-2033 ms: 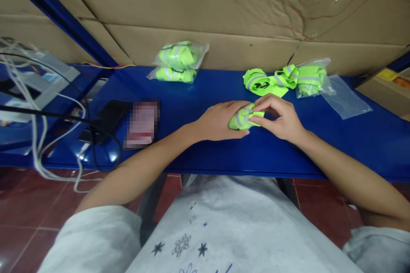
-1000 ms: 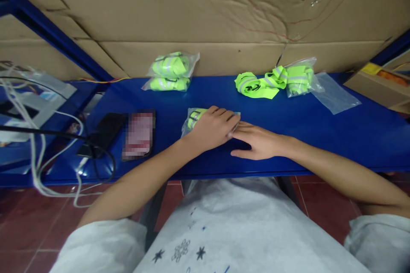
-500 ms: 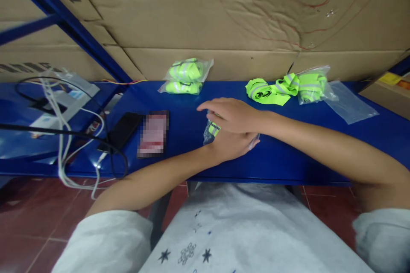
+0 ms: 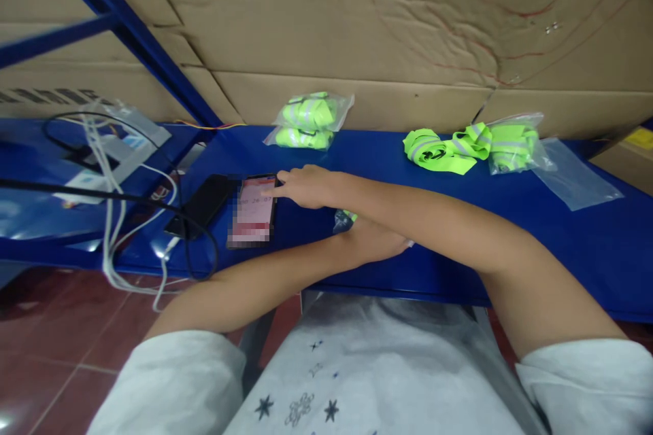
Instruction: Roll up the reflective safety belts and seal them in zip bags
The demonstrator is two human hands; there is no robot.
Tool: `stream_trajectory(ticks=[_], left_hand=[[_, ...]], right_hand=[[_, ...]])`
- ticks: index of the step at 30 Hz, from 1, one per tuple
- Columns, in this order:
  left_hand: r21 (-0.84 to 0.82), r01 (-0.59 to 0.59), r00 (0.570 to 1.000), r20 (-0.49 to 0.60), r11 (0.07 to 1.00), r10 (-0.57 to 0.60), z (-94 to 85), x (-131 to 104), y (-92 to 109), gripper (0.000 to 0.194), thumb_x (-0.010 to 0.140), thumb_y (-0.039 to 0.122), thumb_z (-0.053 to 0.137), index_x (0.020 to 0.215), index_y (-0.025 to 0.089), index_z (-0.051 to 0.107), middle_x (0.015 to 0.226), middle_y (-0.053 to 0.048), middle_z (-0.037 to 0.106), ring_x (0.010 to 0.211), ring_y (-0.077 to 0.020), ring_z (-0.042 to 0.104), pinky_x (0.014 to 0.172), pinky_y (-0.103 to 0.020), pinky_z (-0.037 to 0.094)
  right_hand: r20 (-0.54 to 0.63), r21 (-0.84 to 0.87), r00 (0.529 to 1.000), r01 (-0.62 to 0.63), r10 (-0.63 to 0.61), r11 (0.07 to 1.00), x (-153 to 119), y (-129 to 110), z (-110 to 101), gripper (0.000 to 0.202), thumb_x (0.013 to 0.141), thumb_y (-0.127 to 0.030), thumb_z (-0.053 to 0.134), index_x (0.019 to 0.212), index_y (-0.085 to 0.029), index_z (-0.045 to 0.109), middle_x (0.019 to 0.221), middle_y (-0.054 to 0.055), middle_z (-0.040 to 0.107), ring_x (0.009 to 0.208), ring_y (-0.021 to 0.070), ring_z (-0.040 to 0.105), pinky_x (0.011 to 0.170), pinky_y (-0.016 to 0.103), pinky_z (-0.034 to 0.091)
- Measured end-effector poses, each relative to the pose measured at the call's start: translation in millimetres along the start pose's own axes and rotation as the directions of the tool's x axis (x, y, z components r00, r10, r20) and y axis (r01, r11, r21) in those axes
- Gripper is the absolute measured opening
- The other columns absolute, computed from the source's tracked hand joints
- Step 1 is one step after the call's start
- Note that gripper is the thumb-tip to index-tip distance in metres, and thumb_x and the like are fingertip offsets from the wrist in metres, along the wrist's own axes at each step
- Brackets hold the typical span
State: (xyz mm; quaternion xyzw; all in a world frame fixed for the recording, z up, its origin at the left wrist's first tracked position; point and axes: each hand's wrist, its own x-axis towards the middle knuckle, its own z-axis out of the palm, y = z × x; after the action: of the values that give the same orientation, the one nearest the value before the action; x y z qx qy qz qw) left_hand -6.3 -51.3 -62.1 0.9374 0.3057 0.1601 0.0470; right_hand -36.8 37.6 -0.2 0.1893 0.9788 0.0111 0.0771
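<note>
My right hand [image 4: 306, 185] reaches left across my left arm, with its index finger stretched onto the screen of a phone [image 4: 255, 214]. It holds nothing. Under the right forearm, my left hand [image 4: 377, 245] lies closed over a clear plastic bag [image 4: 343, 219] with neon-yellow reflective material inside. Most of that bag and several left fingertips are hidden. Farther back stands another clear bag [image 4: 306, 122] with rolled reflective straps. A loose reflective strap [image 4: 431, 149] lies at the back right, running up to a filled bag [image 4: 511, 144].
A flat clear bag [image 4: 576, 173] lies at the right. Left of the phone are a black power bank [image 4: 201, 207] and tangled white cables [image 4: 109, 217]. Cardboard [image 4: 316, 34] lines the back of the blue table [image 4: 433, 272]. A blue frame bar [image 4: 137, 47] slants at the left.
My right hand has left the bag under my left hand and moved left onto the phone screen. My left hand stays on the bag. The view has shifted slightly.
</note>
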Motion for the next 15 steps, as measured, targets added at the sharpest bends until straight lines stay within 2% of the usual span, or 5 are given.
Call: stream_trajectory(ticks=[3, 6, 9, 12, 15], left_hand=[[-0.006, -0.015, 1.0, -0.024, 1.0, 0.015, 7.0, 0, 0, 0.042, 0.099, 0.025, 0.057, 0.139, 0.016, 0.067, 0.136, -0.015, 0.071, 0.124, -0.0358, 0.07, 0.11, -0.055, 0.054], [0.065, -0.106, 0.99, -0.084, 0.992, 0.111, 13.2, 2, 0, 0.037, 0.098, 0.016, 0.055, 0.131, 0.008, 0.07, 0.135, -0.02, 0.071, 0.122, -0.0322, 0.071, 0.107, -0.048, 0.056], [0.164, -0.232, 0.962, -0.109, 0.959, 0.252, 12.7, 5, 1, 0.033, 0.098, 0.011, 0.053, 0.123, 0.006, 0.073, 0.13, -0.021, 0.073, 0.125, -0.031, 0.069, 0.107, -0.045, 0.055], [0.254, -0.299, 0.937, -0.105, 0.92, 0.333, 4.8, 8, 2, 0.029, 0.097, 0.01, 0.053, 0.115, 0.008, 0.075, 0.116, -0.019, 0.077, 0.11, -0.0302, 0.074, 0.098, -0.044, 0.057], [0.279, -0.28, 0.939, -0.12, 0.919, 0.323, -6.4, 8, 4, 0.027, 0.101, 0.017, 0.051, 0.113, 0.01, 0.074, 0.107, -0.015, 0.078, 0.099, -0.0281, 0.074, 0.092, -0.043, 0.057]], right_hand=[[-0.07, 0.148, 0.995, -0.055, 0.066, 0.987, -6, 1, 7, 0.082, 0.094, -0.001, 0.036, 0.167, -0.033, 0.023, 0.147, 0.012, 0.058, 0.114, 0.0254, 0.067, 0.085, 0.034, 0.053], [-0.164, 0.413, 0.977, -0.057, 0.136, 0.909, -16, 7, 9, 0.08, 0.097, -0.006, 0.034, 0.169, -0.027, 0.008, 0.151, 0.012, 0.056, 0.114, 0.0222, 0.067, 0.085, 0.031, 0.053], [-0.344, 0.563, 0.923, 0.057, 0.171, 0.824, -38, 13, 6, 0.067, 0.104, -0.015, 0.03, 0.168, -0.019, 0.013, 0.146, 0.013, 0.059, 0.117, 0.0195, 0.065, 0.096, 0.032, 0.053], [-0.597, 0.535, 0.753, 0.116, 0.277, 0.837, -78, 19, 9, 0.051, 0.109, -0.026, 0.028, 0.159, -0.019, 0.036, 0.131, 0.011, 0.067, 0.115, 0.02, 0.065, 0.104, 0.037, 0.051], [-0.747, 0.447, 0.547, -0.005, 0.377, 0.895, -138, 30, 31, 0.037, 0.109, -0.036, 0.039, 0.14, -0.026, 0.056, 0.117, 0.008, 0.07, 0.109, 0.0231, 0.067, 0.103, 0.043, 0.053]])
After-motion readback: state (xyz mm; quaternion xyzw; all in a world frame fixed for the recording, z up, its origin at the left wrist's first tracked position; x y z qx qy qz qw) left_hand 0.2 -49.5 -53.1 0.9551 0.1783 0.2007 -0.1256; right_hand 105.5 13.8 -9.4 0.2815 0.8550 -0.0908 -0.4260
